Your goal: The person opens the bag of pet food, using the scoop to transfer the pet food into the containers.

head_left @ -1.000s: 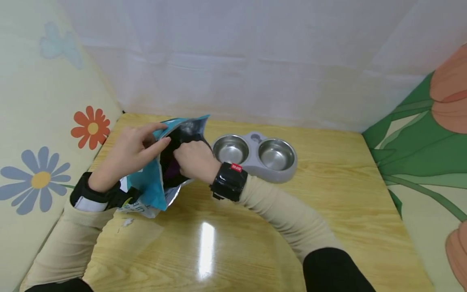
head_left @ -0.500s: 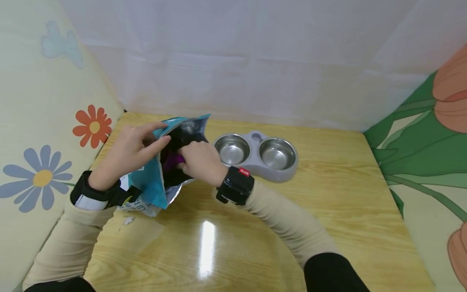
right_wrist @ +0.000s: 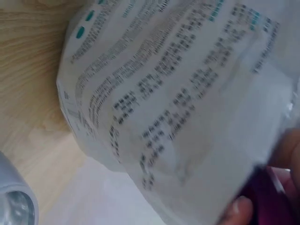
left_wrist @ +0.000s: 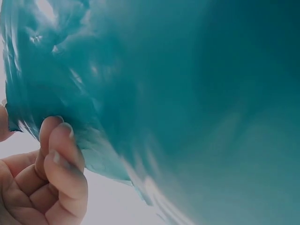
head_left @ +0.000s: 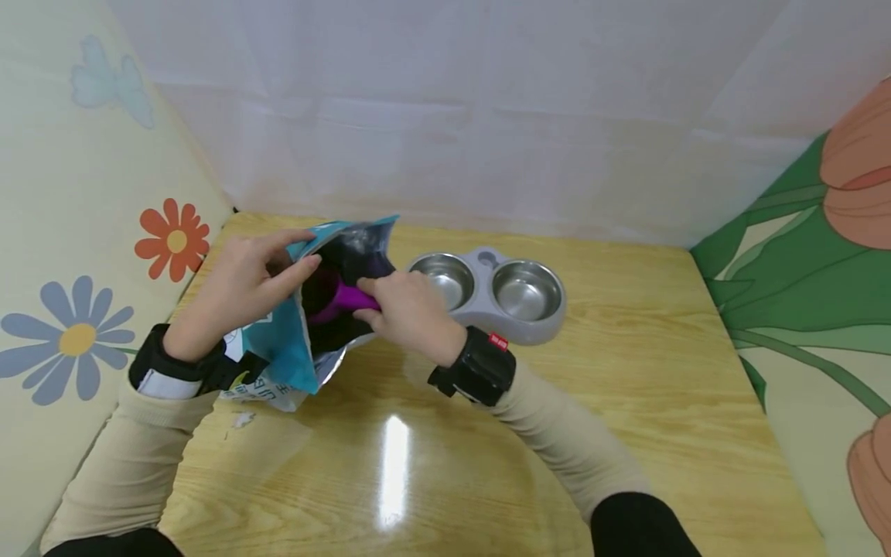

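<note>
A teal-and-white printed bag point(head_left: 281, 348) stands at the table's left with its dark mouth facing right. My left hand point(head_left: 244, 290) pinches the near-left rim of that mouth between thumb and fingers. In the left wrist view its curled fingers lie against the teal film point(left_wrist: 154, 93). My right hand point(head_left: 411, 313) grips the handle of a purple scoop point(head_left: 343, 299) at the bag's opening. The scoop's head is inside the bag, partly in shadow. In the right wrist view the bag's white printed side point(right_wrist: 154, 103) fills the middle, with the purple handle point(right_wrist: 267, 199) at lower right.
A grey double pet feeder point(head_left: 511, 333) with two steel bowls stands just right of the bag, behind my right hand. A small white scrap point(head_left: 244, 419) lies on the wooden table point(head_left: 626, 371). A white cloth backdrop point(head_left: 487, 139) closes off the back.
My right hand has drawn back to the right from deep in the bag, and the purple scoop now shows much more. My left hand keeps its hold on the rim.
</note>
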A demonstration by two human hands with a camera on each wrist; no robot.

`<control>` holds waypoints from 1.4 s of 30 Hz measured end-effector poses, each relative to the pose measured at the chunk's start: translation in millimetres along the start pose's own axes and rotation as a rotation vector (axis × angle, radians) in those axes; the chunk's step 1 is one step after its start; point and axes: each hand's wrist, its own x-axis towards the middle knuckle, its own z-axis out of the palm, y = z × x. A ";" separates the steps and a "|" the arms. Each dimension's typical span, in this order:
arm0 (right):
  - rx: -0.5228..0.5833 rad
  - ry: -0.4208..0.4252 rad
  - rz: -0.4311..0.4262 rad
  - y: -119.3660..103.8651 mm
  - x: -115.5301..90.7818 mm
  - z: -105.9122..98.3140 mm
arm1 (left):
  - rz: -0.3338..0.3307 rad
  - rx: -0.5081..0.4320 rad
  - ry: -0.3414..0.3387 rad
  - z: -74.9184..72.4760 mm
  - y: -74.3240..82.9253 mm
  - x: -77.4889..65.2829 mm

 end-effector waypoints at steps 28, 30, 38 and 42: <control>0.243 0.209 -0.053 50.7 -43.7 9.5 | 0.025 0.032 -0.003 -4.3 -0.4 -0.8; 0.254 0.208 -0.054 51.7 -44.6 9.2 | 0.017 0.036 -0.008 -5.1 0.0 -1.0; 0.240 0.225 -0.069 52.1 -47.0 10.0 | 0.007 0.044 -0.021 -6.1 1.0 -0.9; 0.222 0.232 -0.066 51.3 -47.2 11.1 | 0.011 0.040 -0.012 -5.9 1.2 -0.8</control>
